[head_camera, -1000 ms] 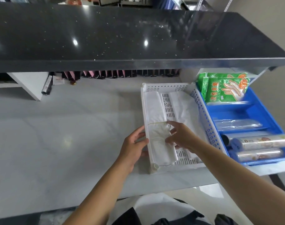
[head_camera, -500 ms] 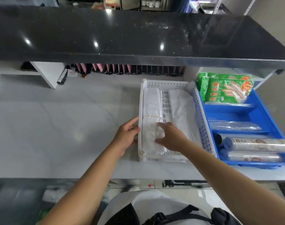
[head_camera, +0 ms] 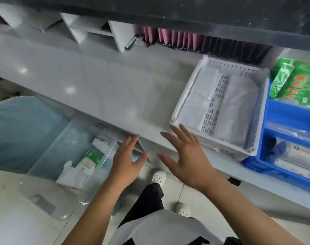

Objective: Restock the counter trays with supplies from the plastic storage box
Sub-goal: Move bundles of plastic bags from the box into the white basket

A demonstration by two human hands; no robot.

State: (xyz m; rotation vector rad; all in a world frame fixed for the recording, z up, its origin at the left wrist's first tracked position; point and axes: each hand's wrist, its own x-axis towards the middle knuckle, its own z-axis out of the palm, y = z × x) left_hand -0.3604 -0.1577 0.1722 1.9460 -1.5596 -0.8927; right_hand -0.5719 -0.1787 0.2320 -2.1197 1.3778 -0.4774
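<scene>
Left hand (head_camera: 126,162) and right hand (head_camera: 187,157) hover empty, fingers spread.

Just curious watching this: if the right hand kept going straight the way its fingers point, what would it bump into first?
Probably the near left corner of the white tray; the right hand points up toward it, though depth is unclear.

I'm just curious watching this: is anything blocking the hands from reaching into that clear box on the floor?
Nothing visible does. The left hand and right hand are open and empty above the uncovered storage box; its lid lies on the floor beside it.
</scene>
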